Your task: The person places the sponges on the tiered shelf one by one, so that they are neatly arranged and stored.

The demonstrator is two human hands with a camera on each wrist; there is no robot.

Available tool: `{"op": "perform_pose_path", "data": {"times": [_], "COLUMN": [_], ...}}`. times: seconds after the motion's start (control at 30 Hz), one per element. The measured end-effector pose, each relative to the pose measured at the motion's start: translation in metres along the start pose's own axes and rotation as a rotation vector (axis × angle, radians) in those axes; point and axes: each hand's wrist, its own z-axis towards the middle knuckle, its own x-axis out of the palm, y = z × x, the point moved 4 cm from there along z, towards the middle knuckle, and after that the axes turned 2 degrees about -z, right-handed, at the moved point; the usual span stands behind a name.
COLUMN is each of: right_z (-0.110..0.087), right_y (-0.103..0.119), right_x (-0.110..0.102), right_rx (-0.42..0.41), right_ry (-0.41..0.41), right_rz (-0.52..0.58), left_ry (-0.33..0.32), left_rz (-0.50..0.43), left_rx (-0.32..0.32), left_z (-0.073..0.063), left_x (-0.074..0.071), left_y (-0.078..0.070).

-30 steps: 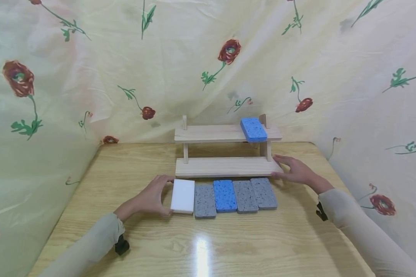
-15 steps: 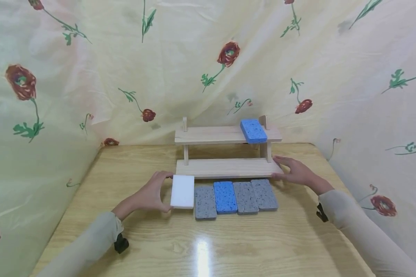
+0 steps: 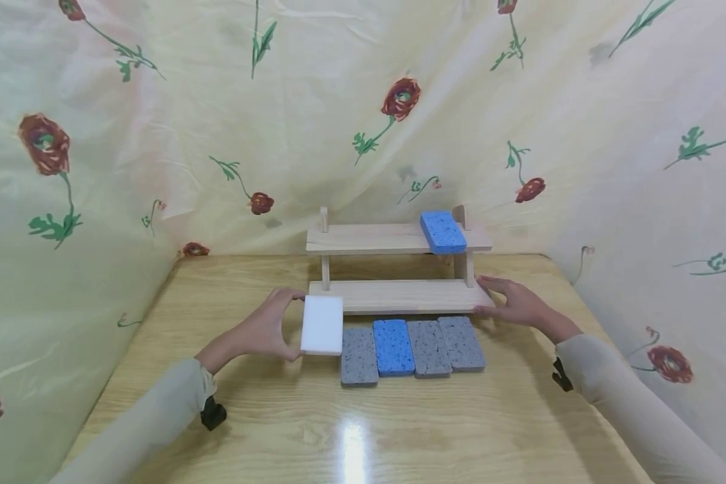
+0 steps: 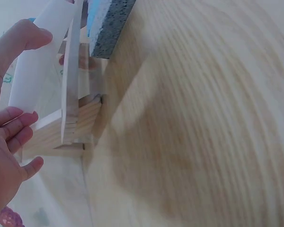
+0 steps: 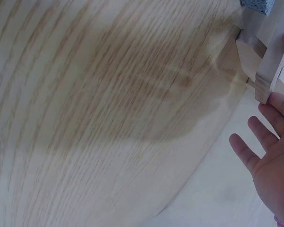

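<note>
My left hand (image 3: pixel 271 328) pinches a plain white sponge (image 3: pixel 323 326) between thumb and fingertips. In the left wrist view the sponge (image 4: pixel 38 61) is raised off the table, with the thumb on one long edge. At the right end of the small two-tier wooden rack (image 3: pixel 393 296), my right hand (image 3: pixel 511 302) grips the lower board with thumb in front and fingers behind. The right wrist view shows two fingertips at the board end (image 5: pixel 264 90), the other fingers spread. A blue speckled sponge (image 3: pixel 443 232) lies tilted on the upper board's right side.
Before the rack lie a grey speckled sponge (image 3: pixel 359 357), a blue one (image 3: pixel 393 348) and two more grey ones, side by side on the wooden table (image 3: pixel 435 430). A flowered cloth (image 3: pixel 314 134) hangs behind and at both sides.
My left hand has lifted the white sponge from the left end of the row and carried it up and slightly toward the rack. The right hand stays at the rack's end.
</note>
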Motion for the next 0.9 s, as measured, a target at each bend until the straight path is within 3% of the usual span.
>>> {"op": "perform_pose_path", "data": {"times": [0.47,0.9], "right_z": [0.004,0.002], "right_y": [-0.001,0.001], "right_x": [0.001,-0.001], "right_rx": [0.000,-0.029], "right_ry": [0.003,-0.001], "right_rz": [-0.014,0.007], "left_ry": [-0.009,-0.067], "left_rz": [0.070,0.091], "left_rx": [0.022,0.069], "left_z": [0.015,0.041], "left_x": [-0.020,-0.035], "left_y": [-0.013,-0.025]}}
